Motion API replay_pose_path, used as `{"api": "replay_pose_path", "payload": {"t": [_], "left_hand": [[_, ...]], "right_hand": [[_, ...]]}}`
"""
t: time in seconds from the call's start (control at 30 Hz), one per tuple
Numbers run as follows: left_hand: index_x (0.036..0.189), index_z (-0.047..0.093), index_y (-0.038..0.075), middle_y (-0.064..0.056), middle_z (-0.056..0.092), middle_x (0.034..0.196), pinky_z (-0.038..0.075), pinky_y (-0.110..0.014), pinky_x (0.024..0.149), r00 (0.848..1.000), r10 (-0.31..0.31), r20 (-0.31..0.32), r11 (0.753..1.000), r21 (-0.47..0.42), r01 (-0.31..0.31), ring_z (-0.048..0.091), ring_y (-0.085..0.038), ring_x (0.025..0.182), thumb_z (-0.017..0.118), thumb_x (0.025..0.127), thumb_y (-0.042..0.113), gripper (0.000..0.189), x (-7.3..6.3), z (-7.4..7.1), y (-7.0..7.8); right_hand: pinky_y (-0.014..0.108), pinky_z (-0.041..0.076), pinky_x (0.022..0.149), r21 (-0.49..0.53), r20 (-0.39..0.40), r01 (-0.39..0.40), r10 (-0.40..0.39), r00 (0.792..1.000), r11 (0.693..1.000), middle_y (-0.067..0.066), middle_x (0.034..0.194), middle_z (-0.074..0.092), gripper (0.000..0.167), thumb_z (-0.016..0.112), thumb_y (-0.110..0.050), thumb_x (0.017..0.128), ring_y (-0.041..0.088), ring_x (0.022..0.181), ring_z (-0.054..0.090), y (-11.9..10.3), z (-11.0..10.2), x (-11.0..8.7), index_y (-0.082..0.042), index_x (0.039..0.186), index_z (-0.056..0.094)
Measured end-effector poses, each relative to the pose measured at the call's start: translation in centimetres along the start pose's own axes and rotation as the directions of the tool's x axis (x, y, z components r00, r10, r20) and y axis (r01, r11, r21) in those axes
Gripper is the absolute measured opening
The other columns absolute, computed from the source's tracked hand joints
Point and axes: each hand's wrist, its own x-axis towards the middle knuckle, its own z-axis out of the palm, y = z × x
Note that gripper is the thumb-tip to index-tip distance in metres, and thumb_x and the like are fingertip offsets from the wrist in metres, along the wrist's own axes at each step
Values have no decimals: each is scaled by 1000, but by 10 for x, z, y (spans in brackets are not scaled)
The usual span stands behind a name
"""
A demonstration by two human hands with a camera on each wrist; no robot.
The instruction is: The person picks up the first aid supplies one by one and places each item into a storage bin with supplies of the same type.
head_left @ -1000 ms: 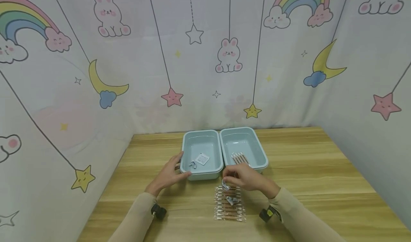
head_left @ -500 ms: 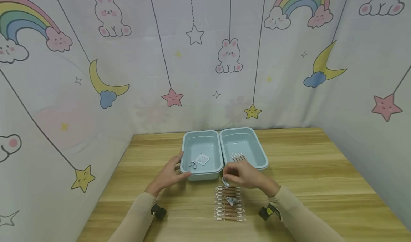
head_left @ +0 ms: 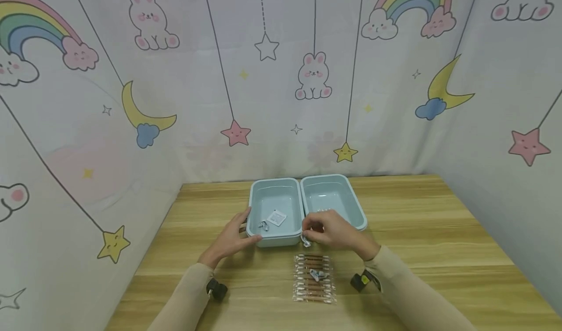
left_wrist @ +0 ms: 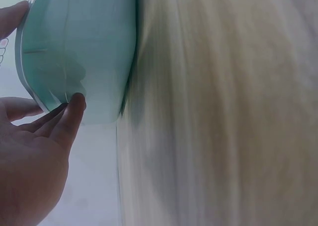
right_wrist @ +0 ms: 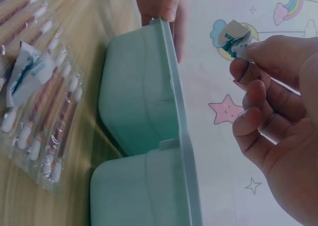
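Note:
My left hand (head_left: 230,238) holds the front left corner of the left light-blue plastic bin (head_left: 276,236), thumb at the rim and fingertips (left_wrist: 76,101) against its outer wall. Between thumb and index finger, my right hand (head_left: 333,229) pinches a crumpled white wrapper (right_wrist: 234,40) with teal print, close by where the two bins meet at the front. Inside the left bin lie a flat white square packet (head_left: 277,217) and a crumpled wrapper (head_left: 264,225). The right bin (head_left: 335,196) contains several cotton swabs (head_left: 323,210), mostly hidden behind my right hand.
On the wooden table (head_left: 408,253), in front of the bins, lies a strip of clear-wrapped swabs (head_left: 312,288). Another crumpled wrapper (head_left: 318,275) rests on top of it. A cartoon-print curtain (head_left: 281,96) hangs behind and at both sides.
My right hand has moved slightly back and left, carrying the pinched wrapper from above the swab strip to the bins' front edge. My left hand has stayed put.

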Motion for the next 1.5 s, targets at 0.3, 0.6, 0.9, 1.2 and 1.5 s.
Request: {"api": "replay_pose_path", "payload": {"t": [0.3,0.6,0.9,1.2,1.5], "left_hand": [[155,24,6,-21,31,155,42,-53,108,1000,4,-4,1000,12,-4,45,-40,134,78,81,40,96,2,0,0],[154,25,5,-22,31,155,41,-54,109,1000,11,-4,1000,11,-11,45,-40,133,77,82,39,96,1,0,1],[155,24,7,-20,30,156,39,-55,110,1000,-10,-2,1000,14,10,42,-40,136,77,81,43,98,0,-1,3],[155,24,8,-20,32,155,42,-51,108,1000,-12,1,1000,6,12,45,-39,134,78,81,40,97,0,-1,3],[155,24,9,-20,32,155,38,-54,110,1000,-16,3,1000,25,16,43,-39,135,76,82,41,95,0,-1,3]], "right_hand": [[18,46,55,3,-14,-25,25,1000,1000,-12,79,63,5,65,-22,95,0,65,50,-3,-6,7,-20,91,66],[21,46,53,-12,-77,3,-4,997,1000,-9,79,65,7,66,-19,94,2,63,50,-3,-13,18,-13,91,68],[20,46,56,-54,-104,55,-60,993,997,-7,81,65,6,65,-17,94,0,65,49,-5,-21,27,-12,93,68],[19,44,55,-88,-147,28,-41,988,996,-7,78,64,5,67,-15,93,1,64,48,-12,-28,34,-11,93,68],[19,44,54,-103,-178,66,-84,980,992,-5,79,65,6,66,-16,94,2,62,48,-14,-31,40,-10,94,68]]}}
